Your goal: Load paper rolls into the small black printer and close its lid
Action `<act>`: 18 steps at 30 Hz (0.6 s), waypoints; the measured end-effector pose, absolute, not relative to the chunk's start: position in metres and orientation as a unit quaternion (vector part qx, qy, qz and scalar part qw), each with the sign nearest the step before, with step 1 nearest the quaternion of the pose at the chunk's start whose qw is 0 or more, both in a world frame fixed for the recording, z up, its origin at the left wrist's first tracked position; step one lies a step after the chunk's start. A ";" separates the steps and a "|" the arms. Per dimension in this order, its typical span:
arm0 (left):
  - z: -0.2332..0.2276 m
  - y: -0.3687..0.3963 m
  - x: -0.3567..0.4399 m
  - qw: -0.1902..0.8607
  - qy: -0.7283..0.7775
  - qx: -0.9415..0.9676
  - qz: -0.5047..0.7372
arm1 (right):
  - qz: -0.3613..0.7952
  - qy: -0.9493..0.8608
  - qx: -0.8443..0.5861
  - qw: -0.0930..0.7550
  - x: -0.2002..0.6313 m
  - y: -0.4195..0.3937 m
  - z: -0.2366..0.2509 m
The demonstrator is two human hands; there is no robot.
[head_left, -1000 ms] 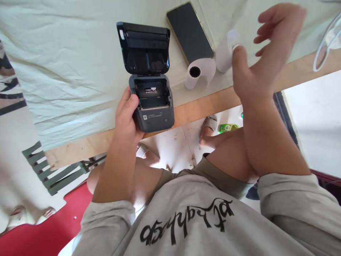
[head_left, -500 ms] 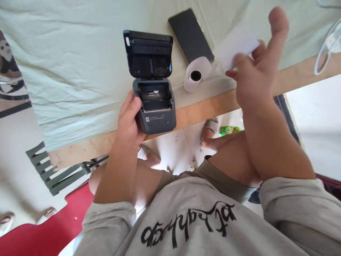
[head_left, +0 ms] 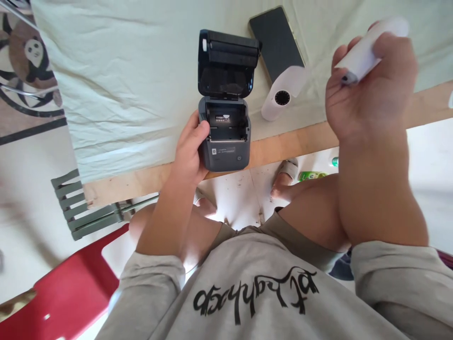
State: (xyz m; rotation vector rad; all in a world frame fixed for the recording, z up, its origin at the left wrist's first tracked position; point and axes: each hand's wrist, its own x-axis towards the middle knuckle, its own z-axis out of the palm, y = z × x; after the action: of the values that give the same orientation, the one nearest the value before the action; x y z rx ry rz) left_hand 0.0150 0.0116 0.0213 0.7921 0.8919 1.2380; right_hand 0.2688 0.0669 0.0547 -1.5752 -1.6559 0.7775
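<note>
Wrapped round the left side of a dark label printer (head_left: 226,156), my left hand (head_left: 191,151) holds it at the table's front edge. The printer's lid (head_left: 228,63) stands raised, and its paper bay (head_left: 228,122) shows no roll, only a small printed sticker inside. My right hand (head_left: 371,89), held up at the right, is closed around a white paper roll (head_left: 364,54) with a dark core end. Between the hands, a second paper roll (head_left: 271,106) stands on the cloth with its loose end curling out and a dark core showing.
Behind the standing roll lies a dark smartphone (head_left: 278,42). A pale green cloth (head_left: 141,85) covers the table, whose wooden edge (head_left: 297,142) runs along the front. A red chair (head_left: 78,278) and a green slatted folding stool (head_left: 85,217) are at the lower left.
My right hand has turned palm up and now grips a paper roll; earlier it held a white sheet-like piece, blurred. The view has shifted, while my left hand still holds the opened printer.
</note>
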 end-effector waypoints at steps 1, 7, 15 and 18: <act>0.021 0.012 0.015 0.654 0.390 0.348 0.547 | 0.318 -0.608 -0.609 0.398 0.263 0.064 0.060; 0.022 0.012 0.015 0.661 0.389 0.346 0.540 | 0.568 -0.471 -0.467 0.488 0.207 0.038 0.091; 0.024 0.011 0.015 0.664 0.383 0.351 0.538 | 0.561 -0.554 -0.402 0.465 0.174 0.030 0.068; 0.023 0.011 0.014 0.666 0.382 0.363 0.528 | 0.465 -0.625 -0.414 0.471 0.174 0.022 0.069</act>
State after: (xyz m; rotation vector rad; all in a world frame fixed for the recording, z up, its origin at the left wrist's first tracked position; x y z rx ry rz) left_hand 0.0136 0.0111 0.0233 0.8191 0.8611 1.1912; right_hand 0.1741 0.0221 0.0685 -1.0140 -1.5314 1.1403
